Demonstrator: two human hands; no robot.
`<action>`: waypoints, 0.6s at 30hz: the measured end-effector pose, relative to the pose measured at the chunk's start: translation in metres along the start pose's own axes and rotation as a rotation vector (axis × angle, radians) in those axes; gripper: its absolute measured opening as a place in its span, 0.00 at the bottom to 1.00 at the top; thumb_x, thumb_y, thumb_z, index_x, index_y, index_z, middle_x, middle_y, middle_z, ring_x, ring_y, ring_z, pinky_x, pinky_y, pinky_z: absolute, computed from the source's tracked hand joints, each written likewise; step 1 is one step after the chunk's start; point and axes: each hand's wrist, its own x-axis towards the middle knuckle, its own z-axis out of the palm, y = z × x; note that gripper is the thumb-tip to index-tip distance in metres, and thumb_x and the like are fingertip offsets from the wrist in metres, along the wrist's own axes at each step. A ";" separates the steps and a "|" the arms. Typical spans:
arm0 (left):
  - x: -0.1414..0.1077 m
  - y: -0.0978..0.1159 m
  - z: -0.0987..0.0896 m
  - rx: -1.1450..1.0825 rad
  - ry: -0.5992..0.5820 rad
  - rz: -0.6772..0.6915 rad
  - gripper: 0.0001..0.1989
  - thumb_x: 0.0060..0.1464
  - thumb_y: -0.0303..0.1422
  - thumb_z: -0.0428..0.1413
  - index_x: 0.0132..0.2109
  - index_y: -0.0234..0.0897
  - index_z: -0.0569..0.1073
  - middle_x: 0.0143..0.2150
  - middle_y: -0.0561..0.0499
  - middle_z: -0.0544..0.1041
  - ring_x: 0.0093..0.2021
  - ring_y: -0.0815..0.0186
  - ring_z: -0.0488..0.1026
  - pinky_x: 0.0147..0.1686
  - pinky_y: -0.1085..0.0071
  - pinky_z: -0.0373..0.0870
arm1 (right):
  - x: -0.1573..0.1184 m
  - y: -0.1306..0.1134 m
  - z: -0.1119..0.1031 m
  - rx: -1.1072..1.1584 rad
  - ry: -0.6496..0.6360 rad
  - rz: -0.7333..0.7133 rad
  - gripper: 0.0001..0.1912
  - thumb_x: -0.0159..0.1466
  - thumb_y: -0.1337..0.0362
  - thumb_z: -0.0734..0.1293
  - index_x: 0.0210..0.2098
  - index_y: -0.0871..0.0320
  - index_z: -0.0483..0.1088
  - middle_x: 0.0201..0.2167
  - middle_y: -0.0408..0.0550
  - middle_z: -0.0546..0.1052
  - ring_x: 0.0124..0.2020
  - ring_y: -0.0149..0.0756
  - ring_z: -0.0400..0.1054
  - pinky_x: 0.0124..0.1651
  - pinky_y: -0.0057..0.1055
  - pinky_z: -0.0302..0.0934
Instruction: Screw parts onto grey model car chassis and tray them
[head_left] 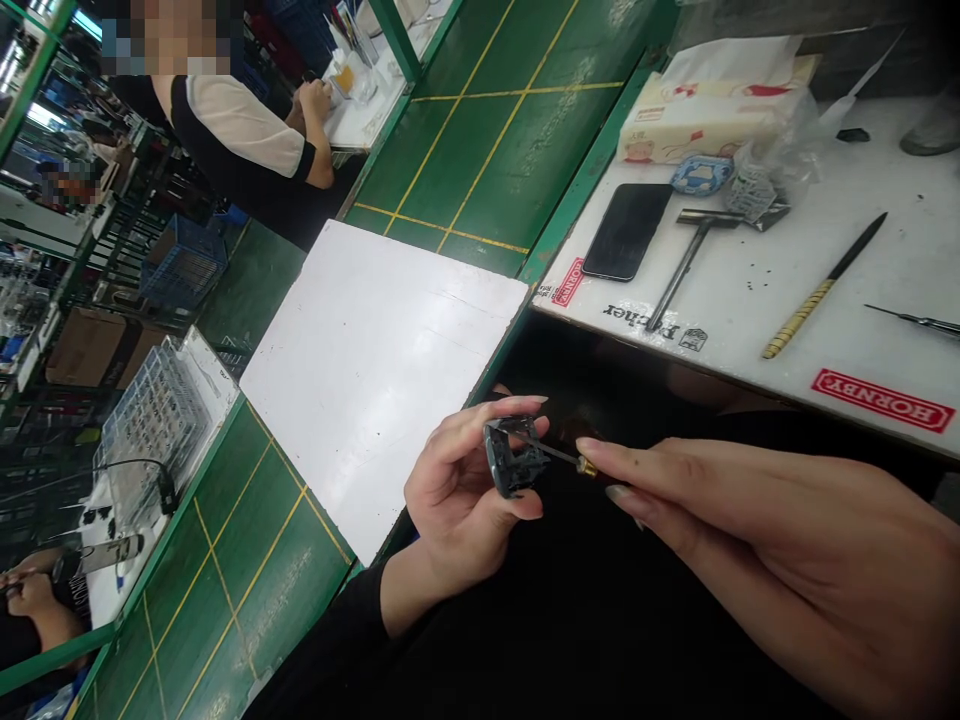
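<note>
Beside the white board [375, 380], left hand [457, 500]: clamped on a dark grey plastic frame [510, 460]
Right hand [720, 520]: pinching a thin steel shaft [551, 452] with brass collar, reaching the frame
From my view: hands close together

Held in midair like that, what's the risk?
The thin metal rod with a brass end, pinched by the right hand, might slip off the small dark plastic frame and jab the left hand. Held midair, off the white board, the frame could drop if fumbled.
</note>
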 end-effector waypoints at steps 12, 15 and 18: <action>0.000 0.003 -0.001 0.025 -0.003 -0.006 0.31 0.75 0.47 0.78 0.78 0.49 0.83 0.69 0.42 0.88 0.67 0.43 0.93 0.60 0.41 1.00 | 0.008 -0.001 -0.004 -0.027 0.004 -0.024 0.26 0.87 0.71 0.71 0.77 0.41 0.84 0.50 0.39 0.95 0.40 0.36 0.91 0.33 0.28 0.81; 0.001 0.006 -0.001 0.034 0.001 -0.018 0.30 0.75 0.46 0.78 0.77 0.47 0.84 0.69 0.41 0.88 0.67 0.43 0.93 0.60 0.41 1.00 | 0.010 0.000 -0.005 -0.034 -0.037 -0.017 0.24 0.87 0.69 0.70 0.75 0.41 0.85 0.46 0.38 0.94 0.38 0.34 0.90 0.33 0.26 0.80; 0.001 0.005 0.000 0.010 -0.006 -0.009 0.31 0.74 0.44 0.79 0.77 0.46 0.84 0.69 0.41 0.88 0.67 0.42 0.93 0.61 0.41 1.00 | 0.006 0.001 -0.001 -0.036 0.010 -0.052 0.25 0.87 0.73 0.70 0.76 0.45 0.84 0.48 0.41 0.94 0.40 0.35 0.90 0.37 0.26 0.82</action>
